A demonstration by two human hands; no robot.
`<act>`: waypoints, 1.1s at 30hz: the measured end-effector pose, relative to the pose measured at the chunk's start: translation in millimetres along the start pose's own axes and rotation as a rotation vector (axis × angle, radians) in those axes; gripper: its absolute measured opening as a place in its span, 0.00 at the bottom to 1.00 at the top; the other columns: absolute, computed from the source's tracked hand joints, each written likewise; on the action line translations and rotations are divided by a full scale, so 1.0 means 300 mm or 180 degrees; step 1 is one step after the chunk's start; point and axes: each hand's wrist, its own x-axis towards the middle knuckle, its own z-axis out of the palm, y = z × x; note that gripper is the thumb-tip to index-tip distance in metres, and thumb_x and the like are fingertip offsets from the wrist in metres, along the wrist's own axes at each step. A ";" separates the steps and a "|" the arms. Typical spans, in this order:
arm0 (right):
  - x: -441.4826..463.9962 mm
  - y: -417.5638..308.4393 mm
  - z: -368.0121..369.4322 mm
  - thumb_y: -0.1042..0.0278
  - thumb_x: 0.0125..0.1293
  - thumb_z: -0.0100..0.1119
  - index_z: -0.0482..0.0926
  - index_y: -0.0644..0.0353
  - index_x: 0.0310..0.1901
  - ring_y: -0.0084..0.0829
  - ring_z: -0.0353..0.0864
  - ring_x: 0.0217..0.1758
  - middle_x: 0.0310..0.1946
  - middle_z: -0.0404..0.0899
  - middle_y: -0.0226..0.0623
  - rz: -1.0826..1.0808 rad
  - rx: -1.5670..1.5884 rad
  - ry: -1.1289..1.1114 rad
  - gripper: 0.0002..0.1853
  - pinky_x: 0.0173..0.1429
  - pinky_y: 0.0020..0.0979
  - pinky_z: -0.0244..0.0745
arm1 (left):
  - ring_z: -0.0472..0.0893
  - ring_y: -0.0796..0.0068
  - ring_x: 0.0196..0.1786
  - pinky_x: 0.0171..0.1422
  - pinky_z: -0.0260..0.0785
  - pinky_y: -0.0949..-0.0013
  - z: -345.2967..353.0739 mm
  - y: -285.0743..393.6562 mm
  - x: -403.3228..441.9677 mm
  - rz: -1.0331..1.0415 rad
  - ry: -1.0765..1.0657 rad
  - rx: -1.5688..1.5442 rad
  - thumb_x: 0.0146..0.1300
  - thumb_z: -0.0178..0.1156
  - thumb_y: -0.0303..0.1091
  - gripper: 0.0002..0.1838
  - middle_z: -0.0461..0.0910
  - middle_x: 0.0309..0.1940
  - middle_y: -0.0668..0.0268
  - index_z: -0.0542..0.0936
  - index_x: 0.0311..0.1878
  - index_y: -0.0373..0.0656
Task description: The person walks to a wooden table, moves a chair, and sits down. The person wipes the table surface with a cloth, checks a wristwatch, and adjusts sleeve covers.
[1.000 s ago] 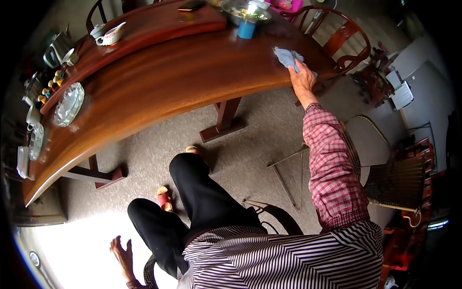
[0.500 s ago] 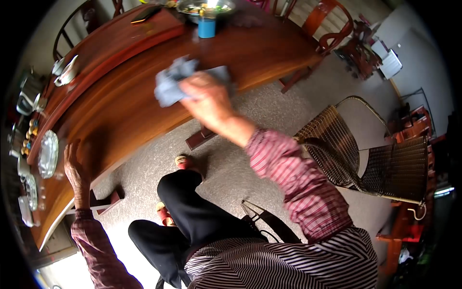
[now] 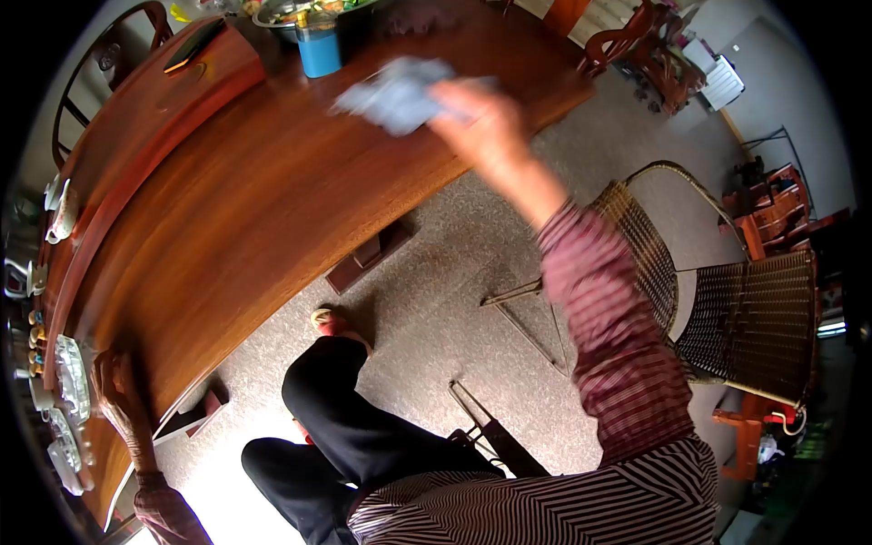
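At your far left, a pale pitcher [image 3: 63, 215] stands on the raised ledge [image 3: 150, 123] that runs along the wooden table [image 3: 236, 209]. Lower down, a clear glass dish [image 3: 73, 381] sits on the tabletop, and just beside it is your left hand [image 3: 115, 395], palm down by the near edge, its fingers loosely extended and holding nothing visible. Farther right, a dark phone [image 3: 193, 45] lies flat on the ledge, then a metal bowl [image 3: 274, 25] of food with a blue container [image 3: 319, 53] upright in front of it. Next comes the blue-grey cloth [image 3: 395, 95], over the table and bunched in the grasp of your right hand [image 3: 490, 127]. Both are blurred, so you cannot tell whether the cloth touches the wood. Farthest right, a woven chair [image 3: 749, 318] stands on the floor, well apart from the table.
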 end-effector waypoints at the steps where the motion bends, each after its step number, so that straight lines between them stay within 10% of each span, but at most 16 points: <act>1: 0.039 0.109 -0.089 0.67 0.60 0.69 0.82 0.55 0.52 0.33 0.80 0.54 0.49 0.83 0.37 0.0508 -0.0305 0.0048 0.18 0.59 0.32 0.75 | 0.79 0.60 0.48 0.53 0.73 0.62 -0.006 0.006 0.001 0.0041 -0.0072 0.0087 0.68 0.58 0.32 0.12 0.77 0.49 0.55 0.78 0.49 0.34; 7: 0.196 0.635 -0.377 0.48 0.61 0.63 0.80 0.47 0.57 0.42 0.78 0.58 0.55 0.80 0.36 0.0682 -0.2962 0.0345 0.24 0.62 0.38 0.71 | 0.79 0.59 0.48 0.53 0.71 0.62 -0.010 0.033 0.007 -0.0028 -0.0015 0.0125 0.68 0.57 0.30 0.11 0.77 0.48 0.55 0.78 0.49 0.34; 21: 0.069 0.529 -0.363 0.56 0.59 0.60 0.80 0.49 0.56 0.49 0.80 0.52 0.47 0.82 0.47 0.1332 -0.3329 0.0876 0.22 0.56 0.44 0.74 | 0.77 0.49 0.49 0.52 0.70 0.57 -0.026 0.080 0.015 0.0055 0.0056 0.0607 0.66 0.60 0.35 0.13 0.77 0.45 0.51 0.78 0.45 0.35; 33: -0.155 0.256 -0.083 0.77 0.62 0.60 0.78 0.66 0.55 0.29 0.80 0.44 0.47 0.82 0.37 0.1642 0.0771 0.2236 0.19 0.46 0.32 0.79 | 0.76 0.55 0.47 0.48 0.68 0.56 -0.015 0.078 0.015 0.0327 0.0433 0.0598 0.65 0.58 0.44 0.14 0.77 0.40 0.57 0.77 0.39 0.40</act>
